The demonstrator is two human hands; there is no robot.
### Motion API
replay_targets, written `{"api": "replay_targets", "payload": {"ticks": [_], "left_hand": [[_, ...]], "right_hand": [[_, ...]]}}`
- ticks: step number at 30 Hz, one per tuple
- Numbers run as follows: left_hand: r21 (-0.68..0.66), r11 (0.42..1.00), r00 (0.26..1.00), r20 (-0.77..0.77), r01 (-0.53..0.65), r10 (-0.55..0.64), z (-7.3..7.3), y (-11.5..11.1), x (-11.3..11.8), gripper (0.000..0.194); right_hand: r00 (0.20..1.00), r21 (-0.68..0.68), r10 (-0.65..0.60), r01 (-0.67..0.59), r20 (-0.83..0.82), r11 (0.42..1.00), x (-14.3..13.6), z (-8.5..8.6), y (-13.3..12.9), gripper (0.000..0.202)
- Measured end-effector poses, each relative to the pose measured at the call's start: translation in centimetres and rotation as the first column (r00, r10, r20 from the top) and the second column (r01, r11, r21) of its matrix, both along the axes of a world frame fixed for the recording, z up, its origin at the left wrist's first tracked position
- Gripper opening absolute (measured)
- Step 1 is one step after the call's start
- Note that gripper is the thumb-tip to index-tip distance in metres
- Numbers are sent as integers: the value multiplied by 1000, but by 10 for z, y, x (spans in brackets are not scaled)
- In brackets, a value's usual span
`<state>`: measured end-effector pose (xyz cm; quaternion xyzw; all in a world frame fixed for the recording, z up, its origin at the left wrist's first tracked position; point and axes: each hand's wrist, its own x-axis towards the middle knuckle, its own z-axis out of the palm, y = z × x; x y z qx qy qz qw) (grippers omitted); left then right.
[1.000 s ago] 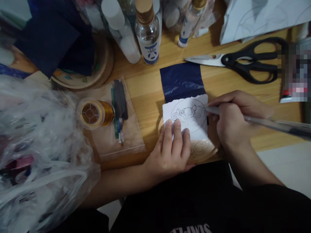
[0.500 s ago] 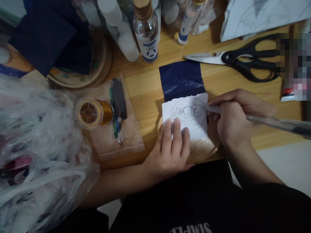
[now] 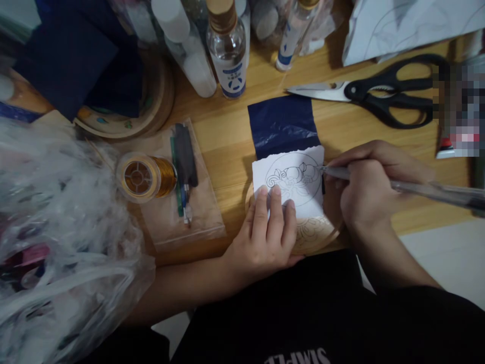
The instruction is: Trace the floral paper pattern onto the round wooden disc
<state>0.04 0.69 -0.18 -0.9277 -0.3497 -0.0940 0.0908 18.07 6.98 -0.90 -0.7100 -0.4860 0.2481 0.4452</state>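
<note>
My right hand [image 3: 369,189] grips a pen [image 3: 424,189], its tip at the right part of the drawing. The white paper [image 3: 261,169] bears a line drawing of curls and rounded shapes inside a circle. Fingers of my left hand [image 3: 267,230] lie flat and spread on the paper's lower left, covering part of it. From beneath the paper's upper edge a dark blue sheet [image 3: 282,124] sticks out. Under both is a round wooden piece [image 3: 312,235] with outlines on its surface, partly hidden by the paper and my left hand.
Black-handled scissors [image 3: 379,93] lie beyond the blue sheet. Bottles [image 3: 232,65] stand at the back. To the left are a spool of golden wire [image 3: 147,177], a clear bag [image 3: 206,212] with slim tools, and a crumpled plastic bag [image 3: 76,217]. Blue sheets [image 3: 71,55] rest on a wooden dish.
My right hand and the pen have shifted very slightly, the pen's back end a little lower. My left hand and the paper stay put.
</note>
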Motion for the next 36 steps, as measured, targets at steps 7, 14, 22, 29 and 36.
{"api": "replay_targets", "payload": {"ticks": [7,14,22,29,36], "left_hand": [[-82,997,998,56,-9,14,-2,-3,-1,82],[1,1000,1000,-1,8,-8,1,0,0,82],[14,1000,1000,-18,0,0,2,1,0,87],[15,1000,1000,7,-25,25,-1,-2,1,101],[22,999,999,39,-37,37,-3,-3,3,92]], "right_hand": [[999,158,-30,26,24,987,-7,-6,1,27],[997,48,-57,60,-60,997,-8,11,3,25],[963,191,-52,105,-265,976,-8,-1,2,19],[860,223,436,-495,266,840,24,10,-22,20],[535,69,469,-707,703,704,29,18,-51,18]]}}
